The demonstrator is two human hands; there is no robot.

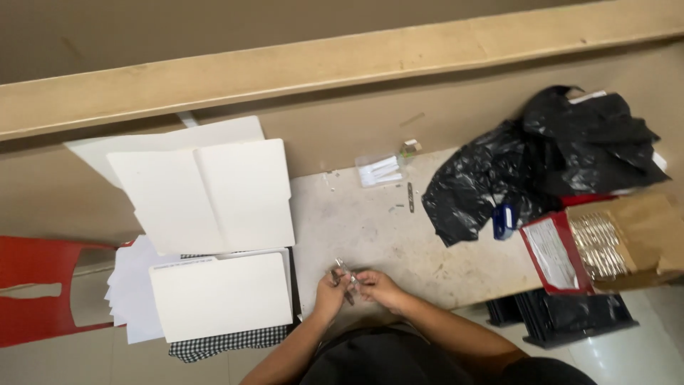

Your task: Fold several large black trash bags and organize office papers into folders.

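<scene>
A small metal fastener (344,271), thin and silvery with a darker part beside it, sat pinched between the two hands at the near edge of the worktable (385,228), just in front of the person's body. Its long axis ran tilted, from upper left down toward lower right, with the upper end poking free above the fingers. Its exact kind was too small to tell.

The left hand (329,294) was closed narrowly around the lower, darker part, fingers curled in from the left. The right hand (377,286) met it from the right, fingertips drawn together on the piece's shaft. Both hands touched the piece, so neither was nearer; the piece lay between them, slightly toward the left hand.

Just to the left lay a stack of white file folders (221,294), resting on a black-and-white checked cloth (214,346), with an open white folder (206,192) beyond it. Farther up the table, well apart from the hands, stood a small clear plastic box (381,171). To the right, a crumpled black plastic bag (541,157) spread over the table's far corner, with a small blue object (503,221) at its lower edge, and beside that an open red carton of shiny metal fasteners (598,246). A red plastic chair (43,285) stood at the far left.
</scene>
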